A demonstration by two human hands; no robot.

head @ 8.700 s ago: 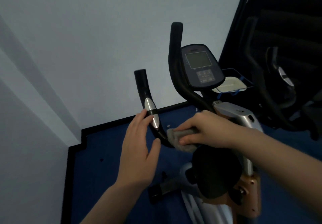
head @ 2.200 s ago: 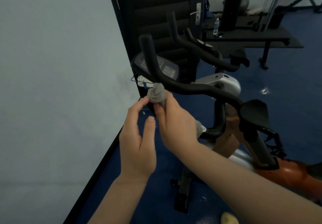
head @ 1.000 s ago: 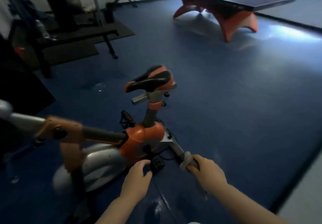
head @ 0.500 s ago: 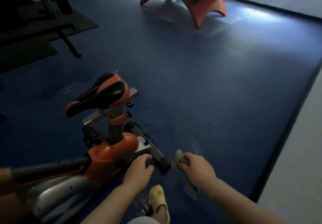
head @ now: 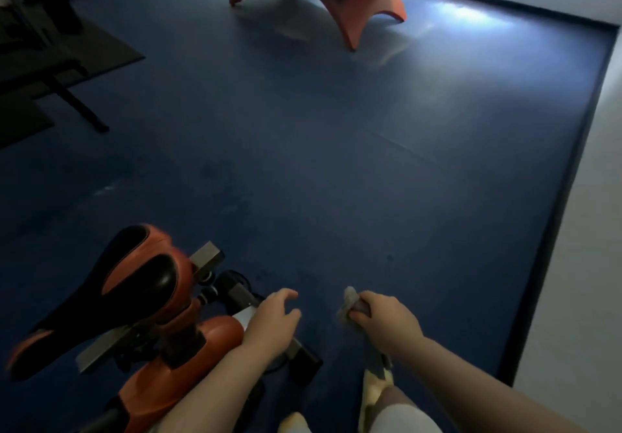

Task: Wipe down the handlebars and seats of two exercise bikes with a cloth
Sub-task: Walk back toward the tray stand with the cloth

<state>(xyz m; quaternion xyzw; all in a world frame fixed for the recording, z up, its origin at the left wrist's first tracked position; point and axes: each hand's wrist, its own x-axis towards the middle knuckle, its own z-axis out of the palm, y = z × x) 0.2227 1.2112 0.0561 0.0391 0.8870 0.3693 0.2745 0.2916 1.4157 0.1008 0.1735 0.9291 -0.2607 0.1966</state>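
The orange and black seat [head: 114,284] of an exercise bike fills the lower left, on its orange frame [head: 188,358]. My right hand [head: 387,323] is closed around a small grey cloth [head: 350,303], held in the air to the right of the bike and apart from the seat. My left hand [head: 274,323] hangs open with curled fingers over the bike's rear base bar [head: 303,355], just right of the seat post. No handlebars show in this view.
Blue floor [head: 319,163] stretches ahead. An orange-legged table tennis table [head: 353,5] stands at the far end. A dark bench and mat [head: 50,72] sit at the far left. A white wall with a black skirting [head: 572,180] runs along the right. My yellow slippers [head: 377,382] show below.
The view has swung from the handlebars to the rear of the orange bike and closer to the seat. My right hand still carries the cloth; both hands have risen slightly.
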